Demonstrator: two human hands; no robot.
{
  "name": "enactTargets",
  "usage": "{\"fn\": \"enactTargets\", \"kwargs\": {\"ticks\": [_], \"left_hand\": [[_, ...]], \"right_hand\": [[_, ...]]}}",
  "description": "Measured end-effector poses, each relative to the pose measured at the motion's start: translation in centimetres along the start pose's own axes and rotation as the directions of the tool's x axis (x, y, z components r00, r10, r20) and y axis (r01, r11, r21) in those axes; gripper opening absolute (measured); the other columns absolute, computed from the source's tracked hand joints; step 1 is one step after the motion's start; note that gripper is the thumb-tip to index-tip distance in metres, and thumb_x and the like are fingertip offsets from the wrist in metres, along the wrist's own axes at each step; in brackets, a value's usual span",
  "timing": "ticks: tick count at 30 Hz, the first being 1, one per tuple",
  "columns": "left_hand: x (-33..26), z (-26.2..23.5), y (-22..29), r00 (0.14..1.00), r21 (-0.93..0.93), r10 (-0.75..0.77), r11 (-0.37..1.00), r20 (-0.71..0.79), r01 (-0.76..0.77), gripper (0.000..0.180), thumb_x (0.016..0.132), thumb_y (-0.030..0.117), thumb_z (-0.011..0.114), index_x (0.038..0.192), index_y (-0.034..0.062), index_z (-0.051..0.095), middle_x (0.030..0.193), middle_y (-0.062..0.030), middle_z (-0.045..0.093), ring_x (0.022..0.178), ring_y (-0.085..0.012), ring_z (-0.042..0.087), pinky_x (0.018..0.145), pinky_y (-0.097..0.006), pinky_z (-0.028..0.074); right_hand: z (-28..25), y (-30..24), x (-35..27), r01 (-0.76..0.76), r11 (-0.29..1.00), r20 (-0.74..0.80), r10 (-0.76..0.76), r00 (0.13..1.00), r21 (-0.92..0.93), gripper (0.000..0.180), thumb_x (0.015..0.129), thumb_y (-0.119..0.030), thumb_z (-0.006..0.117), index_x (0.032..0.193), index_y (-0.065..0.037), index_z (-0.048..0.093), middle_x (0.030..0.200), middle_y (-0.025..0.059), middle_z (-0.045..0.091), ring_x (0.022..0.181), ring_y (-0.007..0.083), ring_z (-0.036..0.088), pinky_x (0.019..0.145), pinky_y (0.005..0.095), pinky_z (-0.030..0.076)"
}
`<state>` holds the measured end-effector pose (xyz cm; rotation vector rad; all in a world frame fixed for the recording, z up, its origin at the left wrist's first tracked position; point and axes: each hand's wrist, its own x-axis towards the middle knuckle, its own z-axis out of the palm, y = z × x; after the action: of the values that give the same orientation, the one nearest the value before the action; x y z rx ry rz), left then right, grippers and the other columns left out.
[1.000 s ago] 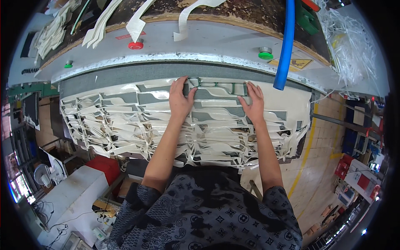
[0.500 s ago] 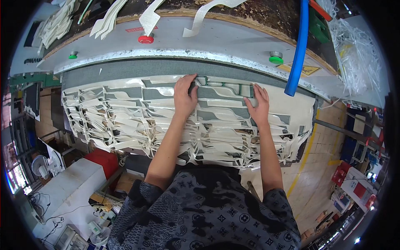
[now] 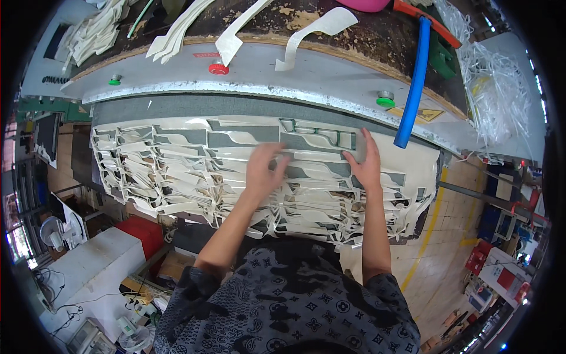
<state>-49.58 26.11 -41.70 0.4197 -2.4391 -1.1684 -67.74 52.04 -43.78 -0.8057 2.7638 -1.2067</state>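
A long, narrow cutting die [image 3: 325, 134] with green edges and open cells lies on a cream sheet [image 3: 404, 138] riddled with cut-out gaps. My right hand [image 3: 368, 165] is at the die's right end, with thumb and fingers stretched apart around its corner; whether they touch it is unclear. Nearer to me and to the left, my left hand [image 3: 265, 174] hovers over the cut sheet, blurred by motion. Its thumb and fingers are apart and nothing shows between them. Through the gaps the grey-green work surface [image 3: 227, 138] is visible.
Behind the sheet runs a machine beam with a red stop button [image 3: 219, 69] and green buttons [image 3: 385, 101]. On its wooden top lie cut cream pieces [image 3: 318, 30]. A blue tube [image 3: 414, 82] hangs down at the right, near a heap of clear plastic strips [image 3: 501, 88].
My left hand has let go of the die's left end and drawn back toward me. My right hand stays by its right end, fingers straighter. The view has shifted slightly.
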Motion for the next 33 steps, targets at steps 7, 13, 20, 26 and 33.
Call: {"fn": "enactTargets", "kwargs": {"ticks": [7,13,20,26,33], "left_hand": [[-11.0,-3.0,3.8,0.772,0.002,0.038,0.999,0.634,-0.051,0.030,0.086,0.029,0.082,0.104,0.0063,0.074,0.101,-0.0140,0.072,0.098,-0.0371,0.068,0.087,-0.048,0.054],[-14.6,-2.8,3.6,0.768,0.123,0.076,0.972,0.636,-0.198,0.039,0.079,0.032,0.088,0.106,0.0062,0.076,0.099,-0.0111,0.068,0.102,-0.0336,0.066,0.094,-0.045,0.051],[-16.5,-2.1,2.2,0.854,0.120,0.107,0.974,0.509,-0.194,0.041,0.073,0.031,0.092,0.102,0.0062,0.078,0.099,-0.0121,0.069,0.101,-0.0341,0.066,0.092,-0.045,0.054],[-17.0,-2.5,2.5,0.864,0.111,0.123,0.973,0.488,-0.202,0.040,0.074,0.033,0.091,0.104,0.0089,0.078,0.100,-0.0120,0.069,0.103,-0.0355,0.065,0.094,-0.047,0.053],[-17.3,-2.9,3.1,0.895,0.066,0.188,0.970,0.404,-0.233,0.040,0.071,0.032,0.093,0.101,0.0108,0.076,0.100,-0.0096,0.068,0.101,-0.0352,0.063,0.091,-0.047,0.051]], "right_hand": [[-3.5,-5.2,0.5,0.133,0.984,-0.062,-0.126,0.990,0.120,0.038,0.086,-0.013,0.086,0.120,-0.002,0.074,0.118,0.0174,0.076,0.114,0.0319,0.071,0.099,0.0394,0.055],[-5.7,-10.0,-1.2,0.099,0.968,-0.165,-0.061,0.984,0.232,0.017,0.091,-0.017,0.084,0.089,0.000,0.080,0.077,0.0096,0.078,0.068,0.0150,0.073,0.069,0.0282,0.056],[-7.2,-12.7,0.9,-0.168,0.975,0.166,0.143,0.976,0.148,0.048,0.094,-0.047,0.079,0.080,-0.001,0.078,0.068,0.0080,0.074,0.061,0.0129,0.069,0.063,0.0286,0.054],[-6.4,-11.8,-1.8,-0.114,0.991,0.107,0.120,0.987,-0.064,0.047,0.094,-0.047,0.077,0.071,-0.005,0.077,0.063,0.0103,0.070,0.056,0.0230,0.067,0.060,0.0353,0.051],[-4.6,-9.7,-16.4,-0.205,0.979,0.214,0.204,0.955,-0.021,0.036,0.089,-0.040,0.083,0.088,-0.004,0.081,0.069,0.0102,0.073,0.059,0.0234,0.068,0.061,0.0347,0.053]]}}
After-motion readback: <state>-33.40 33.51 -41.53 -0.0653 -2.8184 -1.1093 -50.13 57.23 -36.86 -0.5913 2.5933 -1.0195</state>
